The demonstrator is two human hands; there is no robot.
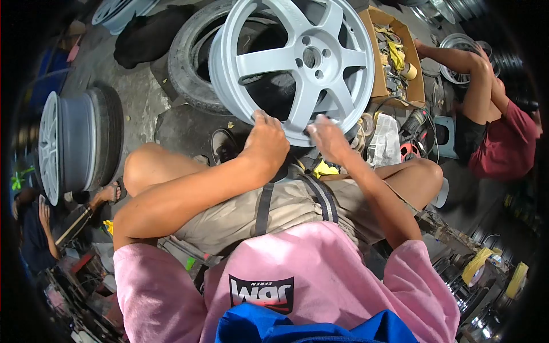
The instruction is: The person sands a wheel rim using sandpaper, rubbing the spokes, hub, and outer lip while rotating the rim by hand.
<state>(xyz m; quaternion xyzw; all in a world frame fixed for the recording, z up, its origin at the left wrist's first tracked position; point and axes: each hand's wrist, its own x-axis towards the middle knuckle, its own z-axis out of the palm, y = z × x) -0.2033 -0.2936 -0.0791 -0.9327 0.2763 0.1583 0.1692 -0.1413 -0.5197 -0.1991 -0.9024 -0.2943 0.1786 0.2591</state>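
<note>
A light grey six-spoke wheel rim [311, 57] stands tilted in front of me, leaning over a worn tire [189, 63]. My left hand [267, 140] is closed on the lower left edge of the rim, fingers curled over its lip. At the rim's lower edge, close to the base of a spoke, my right hand [330, 139] is slightly blurred by motion. Its fingers are drawn together and pressed to the metal; whatever may be under them is hidden.
A cardboard box [424, 80] with tape and scraps is right of the rim, above a power tool [413, 123] and newspaper [386, 140]. Another rim [74, 143] stands left beside a tire. One person [503, 137] sits at right; another [37, 228] is at far left.
</note>
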